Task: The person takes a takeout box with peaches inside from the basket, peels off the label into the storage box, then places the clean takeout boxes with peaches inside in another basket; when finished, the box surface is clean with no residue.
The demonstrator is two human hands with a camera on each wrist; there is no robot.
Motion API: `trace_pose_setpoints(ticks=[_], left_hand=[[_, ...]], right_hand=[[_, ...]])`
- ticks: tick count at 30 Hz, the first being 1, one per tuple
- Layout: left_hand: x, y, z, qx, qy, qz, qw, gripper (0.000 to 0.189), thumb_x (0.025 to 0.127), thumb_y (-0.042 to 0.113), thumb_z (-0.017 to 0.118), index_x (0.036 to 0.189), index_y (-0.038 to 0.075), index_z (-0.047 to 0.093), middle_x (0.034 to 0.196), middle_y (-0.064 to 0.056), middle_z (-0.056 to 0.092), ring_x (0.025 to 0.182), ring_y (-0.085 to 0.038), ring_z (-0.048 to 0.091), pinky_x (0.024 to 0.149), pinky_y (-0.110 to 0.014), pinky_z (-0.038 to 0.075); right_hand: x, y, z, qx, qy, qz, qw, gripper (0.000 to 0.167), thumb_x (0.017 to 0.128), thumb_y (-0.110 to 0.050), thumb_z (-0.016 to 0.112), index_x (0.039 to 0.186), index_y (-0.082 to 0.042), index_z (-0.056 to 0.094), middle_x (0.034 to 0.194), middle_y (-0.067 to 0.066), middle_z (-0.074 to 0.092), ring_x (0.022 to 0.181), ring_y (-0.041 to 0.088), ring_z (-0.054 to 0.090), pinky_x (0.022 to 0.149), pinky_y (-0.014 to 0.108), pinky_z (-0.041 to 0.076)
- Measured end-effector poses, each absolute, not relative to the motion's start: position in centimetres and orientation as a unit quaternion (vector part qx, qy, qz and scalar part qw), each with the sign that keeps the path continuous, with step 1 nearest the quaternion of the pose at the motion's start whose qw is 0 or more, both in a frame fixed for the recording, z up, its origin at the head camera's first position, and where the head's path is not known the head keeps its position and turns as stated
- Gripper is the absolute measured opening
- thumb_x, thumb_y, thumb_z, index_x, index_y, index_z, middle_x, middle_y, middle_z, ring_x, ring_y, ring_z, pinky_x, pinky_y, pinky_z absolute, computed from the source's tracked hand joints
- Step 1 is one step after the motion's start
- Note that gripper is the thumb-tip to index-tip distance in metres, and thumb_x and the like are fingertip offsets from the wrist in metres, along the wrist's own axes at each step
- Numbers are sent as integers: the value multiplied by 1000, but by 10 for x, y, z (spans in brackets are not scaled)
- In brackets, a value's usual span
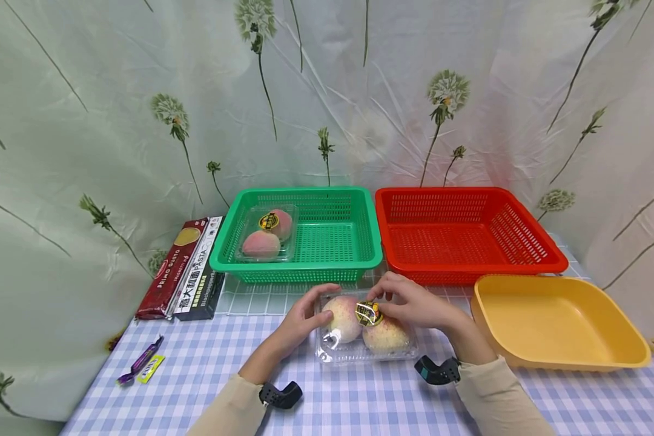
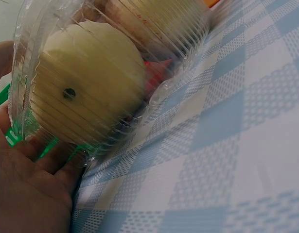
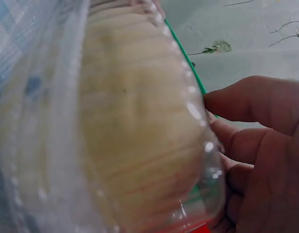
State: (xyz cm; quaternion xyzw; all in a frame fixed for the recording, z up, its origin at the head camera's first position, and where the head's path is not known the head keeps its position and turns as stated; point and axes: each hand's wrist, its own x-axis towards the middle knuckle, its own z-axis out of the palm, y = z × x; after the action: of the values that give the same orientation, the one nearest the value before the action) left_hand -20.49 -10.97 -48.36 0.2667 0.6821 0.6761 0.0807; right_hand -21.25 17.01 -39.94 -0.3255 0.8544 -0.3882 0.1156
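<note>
A clear plastic box of peaches (image 1: 340,351) lies on the checked cloth, its lid on. Two pale, pink-flushed peaches (image 1: 387,336) show through it. Along the box's left side my left hand (image 1: 301,321) grips, thumb over the lid and fingers against the far side. In the left wrist view, one peach (image 2: 91,82) fills the near end of the box. My right hand (image 1: 414,301) is bent over the lid, thumb and forefinger pinching at the edge of the round black-and-yellow label (image 1: 369,313). The right wrist view is blurred; its fingers (image 3: 237,102) touch the box's top side.
Behind stand a green basket (image 1: 294,266) with another box of peaches (image 1: 267,236) and a red basket (image 1: 469,266). A yellow tray (image 1: 567,321) is at the right. Pasta packages (image 1: 180,266) lie at the left, with a purple wrapped sweet (image 1: 142,362) and a yellow packet (image 1: 151,368) nearer.
</note>
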Motion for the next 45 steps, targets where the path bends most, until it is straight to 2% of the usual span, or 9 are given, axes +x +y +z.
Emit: trace_pose_setpoints(ticks=[6, 10, 20, 26, 35, 45], left_hand=[[-205, -110, -484, 266, 679, 679, 84, 51, 97, 13, 59, 146, 5, 45, 153, -19, 42, 135, -1, 42, 111, -15, 33], [-205, -110, -485, 267, 677, 680, 83, 52, 97, 13, 60, 145, 4, 45, 153, -20, 42, 135, -1, 43, 110, -15, 34], [-204, -111, -483, 265, 679, 680, 84, 52, 97, 14, 60, 145, 4, 45, 153, -20, 42, 135, -1, 43, 109, -15, 35], [-203, -111, -483, 263, 682, 677, 82, 52, 97, 14, 59, 145, 4, 45, 152, -20, 42, 133, 0, 44, 109, -15, 34], [-202, -111, -482, 266, 682, 676, 85, 52, 97, 15, 60, 146, 5, 44, 153, -19, 42, 134, -2, 44, 109, -16, 35], [-203, -110, -483, 271, 683, 673, 84, 52, 96, 14, 61, 145, 4, 45, 152, -20, 44, 134, -3, 44, 110, -16, 35]], right_hand=[[-212, 169, -400, -333, 846, -401, 109, 18, 95, -11, 65, 112, -13, 67, 110, 4, 62, 97, 15, 50, 83, 28, 45], [-212, 166, -399, -343, 832, -420, 117, 19, 95, -11, 65, 114, -13, 65, 108, 3, 64, 92, 15, 53, 80, 28, 49], [-211, 161, -395, -322, 822, -456, 112, 17, 95, -7, 64, 112, -11, 64, 103, 4, 64, 94, 16, 57, 86, 30, 49], [-210, 157, -394, -327, 819, -461, 104, 22, 95, -7, 64, 117, -5, 65, 99, 5, 64, 85, 15, 56, 74, 24, 49], [-208, 156, -390, -317, 830, -448, 99, 17, 94, -6, 65, 109, -12, 70, 90, 6, 65, 71, 13, 55, 58, 22, 50], [-200, 157, -387, -315, 834, -444, 93, 14, 95, -10, 65, 107, -15, 70, 93, 3, 67, 75, 14, 58, 59, 25, 54]])
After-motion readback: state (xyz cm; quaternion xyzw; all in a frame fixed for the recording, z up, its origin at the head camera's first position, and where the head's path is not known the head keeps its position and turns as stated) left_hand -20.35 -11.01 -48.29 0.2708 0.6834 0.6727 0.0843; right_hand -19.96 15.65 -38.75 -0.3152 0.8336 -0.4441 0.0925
